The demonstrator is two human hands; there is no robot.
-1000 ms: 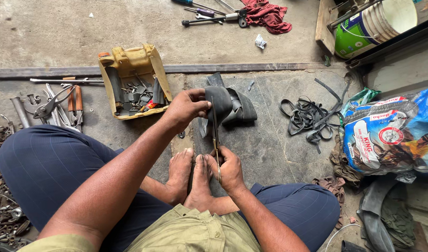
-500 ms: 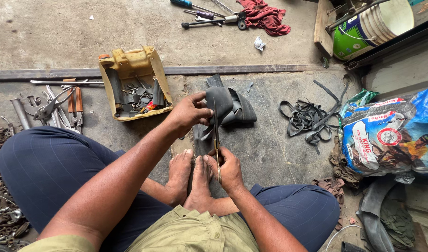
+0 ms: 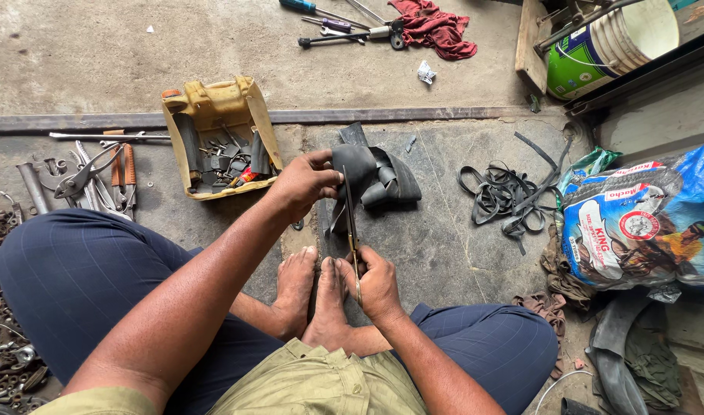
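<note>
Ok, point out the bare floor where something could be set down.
Free: concrete between the yellow tray and red rag; slab between the rubber tube and rubber strips. Crowded: tools by the left knee, sack at right.

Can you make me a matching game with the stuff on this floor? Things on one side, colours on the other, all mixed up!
Things:
1. rag
2. cut-open tool container
3. inner tube
4. bucket

Colours:
A. black
B. green and white
C. red
D. yellow

Right pairs: 1-C, 2-D, 3-A, 4-B
</note>
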